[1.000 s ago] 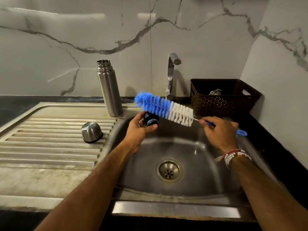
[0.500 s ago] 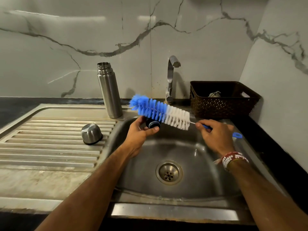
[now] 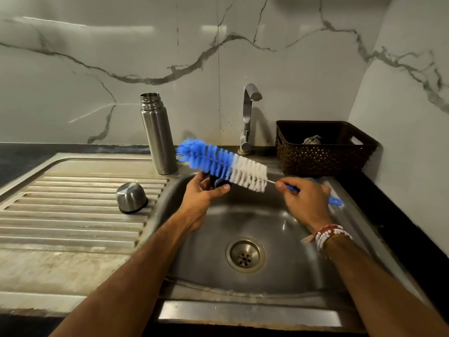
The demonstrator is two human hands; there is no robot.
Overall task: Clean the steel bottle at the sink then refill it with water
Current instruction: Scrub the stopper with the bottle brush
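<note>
The steel bottle [image 3: 158,137] stands upright and uncapped at the back of the draining board, left of the sink basin [image 3: 286,229]. Its steel cup lid [image 3: 131,197] lies upside down on the ribbed board. My left hand [image 3: 202,194] holds a small dark stopper [image 3: 220,182] over the basin's back left corner. My right hand [image 3: 303,199] grips the blue handle of a bottle brush [image 3: 222,161], whose blue and white bristles lie across the top of the stopper. The brush tip nearly reaches the bottle's base.
The tap [image 3: 248,113] stands behind the basin with no water running. A dark woven basket [image 3: 323,156] sits at the back right against the wall. The drain [image 3: 245,254] is in the basin's middle. Marble walls close off the back and right.
The brush has slid leftward across the stopper, its tip closer to the bottle. Both hands stay over the back of the basin.
</note>
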